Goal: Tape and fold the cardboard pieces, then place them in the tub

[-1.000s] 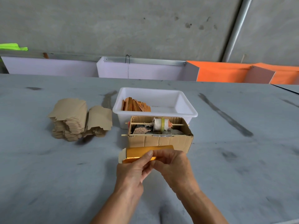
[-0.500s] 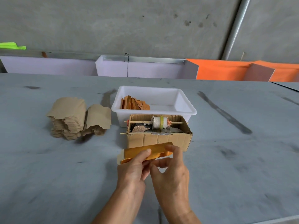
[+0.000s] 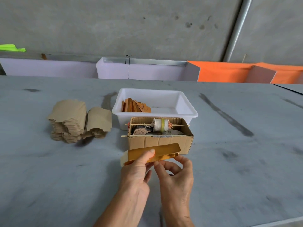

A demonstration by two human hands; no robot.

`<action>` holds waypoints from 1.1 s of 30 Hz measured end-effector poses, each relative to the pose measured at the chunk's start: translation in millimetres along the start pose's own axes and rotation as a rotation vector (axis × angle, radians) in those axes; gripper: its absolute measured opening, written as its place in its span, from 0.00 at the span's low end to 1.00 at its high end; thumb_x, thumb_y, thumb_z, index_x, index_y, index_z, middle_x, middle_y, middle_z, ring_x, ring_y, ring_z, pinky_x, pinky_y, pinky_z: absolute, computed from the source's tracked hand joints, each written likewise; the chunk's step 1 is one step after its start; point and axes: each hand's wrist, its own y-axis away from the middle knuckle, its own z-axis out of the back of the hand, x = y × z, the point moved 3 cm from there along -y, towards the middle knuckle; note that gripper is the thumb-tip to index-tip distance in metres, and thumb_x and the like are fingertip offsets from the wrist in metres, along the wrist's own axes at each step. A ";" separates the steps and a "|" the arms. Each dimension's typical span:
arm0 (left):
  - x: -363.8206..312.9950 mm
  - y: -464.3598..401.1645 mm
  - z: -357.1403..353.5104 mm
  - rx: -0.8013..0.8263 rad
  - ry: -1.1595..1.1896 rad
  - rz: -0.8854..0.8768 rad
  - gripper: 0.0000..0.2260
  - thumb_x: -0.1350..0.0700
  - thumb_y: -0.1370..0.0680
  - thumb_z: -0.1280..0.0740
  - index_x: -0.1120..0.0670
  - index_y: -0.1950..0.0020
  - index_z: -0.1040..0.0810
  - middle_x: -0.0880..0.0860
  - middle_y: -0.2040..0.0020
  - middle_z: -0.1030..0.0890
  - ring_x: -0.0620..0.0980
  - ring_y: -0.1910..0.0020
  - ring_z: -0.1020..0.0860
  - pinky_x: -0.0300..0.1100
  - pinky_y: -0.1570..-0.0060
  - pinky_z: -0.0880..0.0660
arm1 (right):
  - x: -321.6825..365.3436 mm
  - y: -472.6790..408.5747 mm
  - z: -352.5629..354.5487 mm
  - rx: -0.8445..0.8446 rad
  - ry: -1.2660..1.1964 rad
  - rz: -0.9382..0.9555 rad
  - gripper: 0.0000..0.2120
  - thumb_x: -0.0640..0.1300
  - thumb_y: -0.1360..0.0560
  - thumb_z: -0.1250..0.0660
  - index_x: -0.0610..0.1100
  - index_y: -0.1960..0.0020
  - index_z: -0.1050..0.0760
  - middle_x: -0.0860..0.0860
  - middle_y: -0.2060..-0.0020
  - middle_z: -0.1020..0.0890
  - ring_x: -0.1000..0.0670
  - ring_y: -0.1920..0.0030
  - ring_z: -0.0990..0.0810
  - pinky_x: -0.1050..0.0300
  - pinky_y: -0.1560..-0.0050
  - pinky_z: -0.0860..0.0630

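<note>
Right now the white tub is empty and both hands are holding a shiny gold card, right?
Not quite. In the head view the white tub holds a few orange folded pieces at its left end. The left hand and right hand do hold the gold card.

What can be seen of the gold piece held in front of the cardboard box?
The gold piece is a long, shiny foil-faced card strip with rounded corners and a pale flap at its left end. It is folded lengthwise, held tilted just above the table. The left hand pinches its middle; the right hand touches its lower right edge.
</note>
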 end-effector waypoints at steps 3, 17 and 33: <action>-0.8 1.3 -0.9 0.004 -0.014 0.012 0.17 0.60 0.33 0.25 0.54 0.47 0.24 0.54 0.54 0.19 0.47 0.62 0.22 0.41 0.64 0.32 | -2.6 -2.1 0.7 0.011 -0.039 -0.004 0.23 0.38 0.34 0.23 0.54 0.51 0.33 0.60 0.66 0.16 0.54 0.60 0.18 0.47 0.50 0.22; 8.0 3.0 2.3 -0.007 -0.079 -0.015 0.22 0.61 0.36 0.23 0.56 0.44 0.24 0.56 0.49 0.20 0.51 0.54 0.23 0.44 0.62 0.29 | 3.2 -0.4 5.7 0.182 -0.368 -0.164 0.10 0.33 0.29 0.30 0.43 0.50 0.22 0.48 0.63 0.15 0.57 0.64 0.19 0.62 0.58 0.29; 3.8 6.2 11.0 0.127 -0.098 -0.009 0.17 0.54 0.42 0.25 0.55 0.56 0.21 0.54 0.62 0.18 0.51 0.59 0.22 0.43 0.65 0.27 | -4.8 -3.8 3.5 0.090 -0.535 -0.578 0.02 0.35 0.27 0.31 0.40 0.57 0.23 0.45 0.62 0.17 0.49 0.57 0.19 0.56 0.58 0.30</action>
